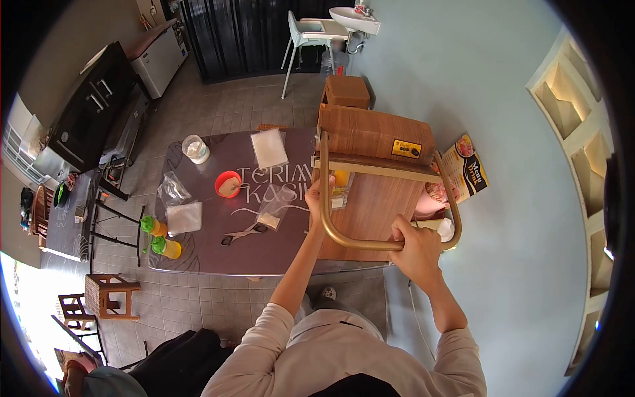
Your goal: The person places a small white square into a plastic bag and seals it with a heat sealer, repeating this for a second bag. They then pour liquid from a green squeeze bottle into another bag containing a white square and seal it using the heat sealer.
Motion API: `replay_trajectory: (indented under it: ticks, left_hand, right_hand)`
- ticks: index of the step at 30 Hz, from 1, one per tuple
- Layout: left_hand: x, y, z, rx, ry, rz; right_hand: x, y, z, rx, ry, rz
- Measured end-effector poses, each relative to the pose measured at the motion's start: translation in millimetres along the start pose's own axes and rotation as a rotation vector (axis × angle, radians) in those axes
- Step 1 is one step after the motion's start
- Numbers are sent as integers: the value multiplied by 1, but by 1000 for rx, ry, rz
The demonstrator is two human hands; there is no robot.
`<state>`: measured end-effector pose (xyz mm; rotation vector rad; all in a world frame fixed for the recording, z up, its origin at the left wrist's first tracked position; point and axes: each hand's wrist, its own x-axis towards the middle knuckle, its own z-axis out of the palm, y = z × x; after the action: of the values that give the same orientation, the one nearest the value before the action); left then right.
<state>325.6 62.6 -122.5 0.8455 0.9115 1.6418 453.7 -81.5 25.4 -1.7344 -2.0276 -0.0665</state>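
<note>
My right hand [417,248] is closed around the front of a looped gold bar handle [357,244], which is fixed to a wood-grain machine [377,139] with a yellow-and-black control panel [407,149]. At the machine's left side is my left hand [315,198], its fingers curled in and partly hidden behind the bar. What they hold cannot be made out. Just right of those fingers, a small packet or label with yellow and white on it [340,188] shows within the handle loop. A wood-grain board [377,218] lies below the handle.
On the dark table [211,159] are a red bowl [227,185], scissors [243,233], a clear tub [196,149], stacked plastic bags [269,149], a small filled bag [269,220] and two green-topped bottles [165,247]. A menu [465,169] leans near the wall at right.
</note>
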Motion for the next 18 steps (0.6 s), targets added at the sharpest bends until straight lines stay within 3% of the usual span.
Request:
replay_trajectory:
  ticks: [8,11,18]
  left_hand:
    - [2,-5,-4,53,-13,-37]
    - [0,-4,-2,19,11,32]
    - [0,0,-5,55,-13,-45]
  right_hand:
    - [4,0,-5,-11,30,-9]
    - [8,-3,-9,4,59,-11]
    - [1,1,1,-11,48,-10]
